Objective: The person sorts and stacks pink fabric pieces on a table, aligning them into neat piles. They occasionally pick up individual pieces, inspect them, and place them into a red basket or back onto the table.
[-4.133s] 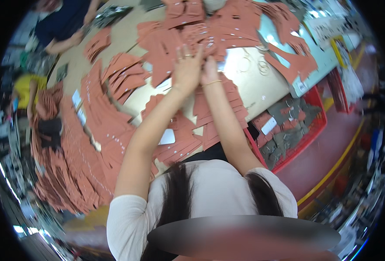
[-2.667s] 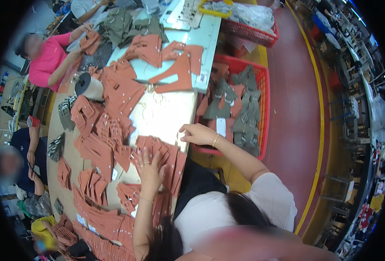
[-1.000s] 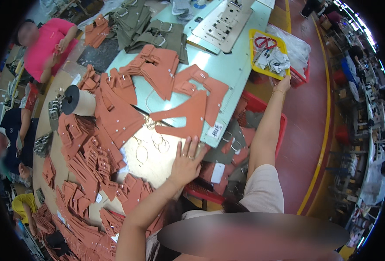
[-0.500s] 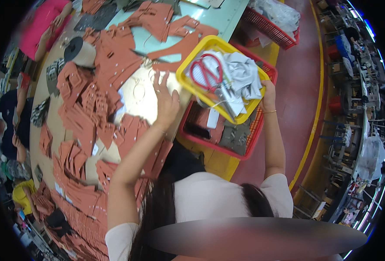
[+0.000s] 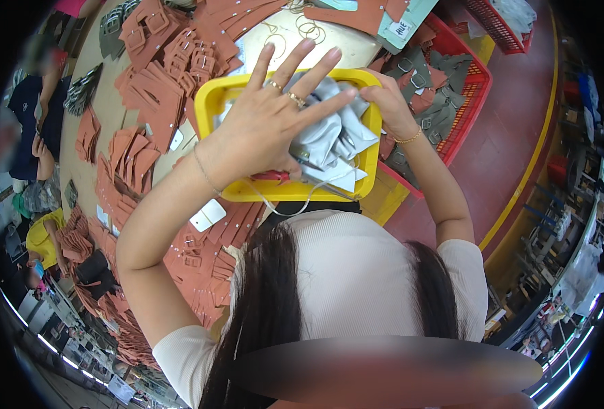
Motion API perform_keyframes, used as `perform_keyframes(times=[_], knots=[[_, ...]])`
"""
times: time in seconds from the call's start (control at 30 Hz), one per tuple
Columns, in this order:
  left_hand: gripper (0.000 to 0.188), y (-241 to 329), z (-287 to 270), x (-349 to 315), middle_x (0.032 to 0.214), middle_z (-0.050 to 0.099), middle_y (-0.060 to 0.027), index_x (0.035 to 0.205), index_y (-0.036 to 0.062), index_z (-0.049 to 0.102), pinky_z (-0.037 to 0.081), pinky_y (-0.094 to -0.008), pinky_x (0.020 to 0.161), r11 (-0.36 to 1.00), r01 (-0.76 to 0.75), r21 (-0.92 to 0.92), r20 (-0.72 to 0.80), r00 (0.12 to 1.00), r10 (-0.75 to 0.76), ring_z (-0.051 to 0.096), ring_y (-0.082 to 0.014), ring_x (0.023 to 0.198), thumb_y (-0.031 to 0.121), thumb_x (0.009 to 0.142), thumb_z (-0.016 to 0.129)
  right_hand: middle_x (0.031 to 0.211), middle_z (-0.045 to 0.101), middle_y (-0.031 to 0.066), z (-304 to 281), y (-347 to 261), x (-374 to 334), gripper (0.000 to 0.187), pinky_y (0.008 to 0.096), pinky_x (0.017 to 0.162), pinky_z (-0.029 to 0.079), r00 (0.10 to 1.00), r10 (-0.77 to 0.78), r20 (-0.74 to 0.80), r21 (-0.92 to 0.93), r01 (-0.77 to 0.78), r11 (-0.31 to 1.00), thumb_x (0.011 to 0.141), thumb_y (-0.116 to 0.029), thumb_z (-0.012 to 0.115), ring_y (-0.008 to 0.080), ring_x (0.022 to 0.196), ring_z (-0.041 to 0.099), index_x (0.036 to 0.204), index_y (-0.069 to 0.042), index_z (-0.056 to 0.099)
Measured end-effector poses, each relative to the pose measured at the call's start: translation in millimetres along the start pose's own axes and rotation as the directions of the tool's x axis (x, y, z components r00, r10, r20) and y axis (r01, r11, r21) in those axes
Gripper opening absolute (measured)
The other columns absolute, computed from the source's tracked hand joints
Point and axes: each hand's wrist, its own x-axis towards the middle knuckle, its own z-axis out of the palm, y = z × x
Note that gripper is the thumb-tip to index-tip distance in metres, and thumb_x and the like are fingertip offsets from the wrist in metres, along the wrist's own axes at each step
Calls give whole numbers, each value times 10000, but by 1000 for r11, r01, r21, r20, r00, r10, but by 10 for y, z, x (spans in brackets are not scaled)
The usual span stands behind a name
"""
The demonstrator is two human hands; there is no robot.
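Note:
A yellow plastic basket point(image 5: 208, 102) is in front of me, tipped a little toward me. In it lie crumpled pale grey cloth point(image 5: 332, 136), white paper and a bit of red handle point(image 5: 272, 176), mostly hidden by my left hand. A white cord point(image 5: 307, 198) hangs over the near rim. My right hand point(image 5: 389, 108) grips the basket's far right rim. Over the basket's left part, my left hand point(image 5: 264, 126) is spread with its fingers wide apart, its thumb close to the red handle. Whether that thumb touches anything is hard to make out.
Stacks of terracotta cut pieces point(image 5: 153, 102), several with buckles, cover the table point(image 5: 83, 146) on the left. A red crate point(image 5: 476, 92) of grey-green and terracotta pieces stands right of the basket. Another red crate point(image 5: 503, 27) lies farther off. Co-workers point(image 5: 25, 102) are along the left side.
The yellow basket has come left and nearer, from above the red crate to in front of me. My left hand has gone from the table to over the basket. The red-handled scissors are now mostly covered.

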Motion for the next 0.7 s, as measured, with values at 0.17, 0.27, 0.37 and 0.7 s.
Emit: perform_keyframes(times=[0.17,0.27,0.37,0.7], knots=[[1044,181,178,-451,1582,210,-102,1399,206,428,177,-603,1145,1000,6,-29,74,997,-4,199,-357,1445,372,471,876,1035,638,29,315,25,118,375,230,814,462,984,72,162,-181,-42,983,835,-119,524,69,915,560,1166,35,608],[575,343,341,-743,1461,376,-172,1237,122,506,252,-552,1129,997,40,-61,66,997,-36,319,-349,1394,215,705,702,1029,649,36,468,132,95,361,231,829,472,980,44,195,-157,-13,987,831,-86,529,70,924,568,1159,38,611],[441,443,487,-991,1148,524,-165,1261,118,498,405,-461,939,995,83,-58,-17,996,-84,509,-308,1151,110,823,541,1028,658,46,568,234,68,359,238,848,477,971,94,222,-200,-49,979,822,-57,534,79,932,581,1157,46,610],[452,620,793,-1253,1148,508,-123,1167,225,569,424,-453,819,965,220,-140,-153,958,-241,533,-331,995,175,729,669,1121,648,87,690,337,41,458,286,953,462,928,199,316,-250,-121,961,752,-27,477,130,1044,590,1187,59,590]])
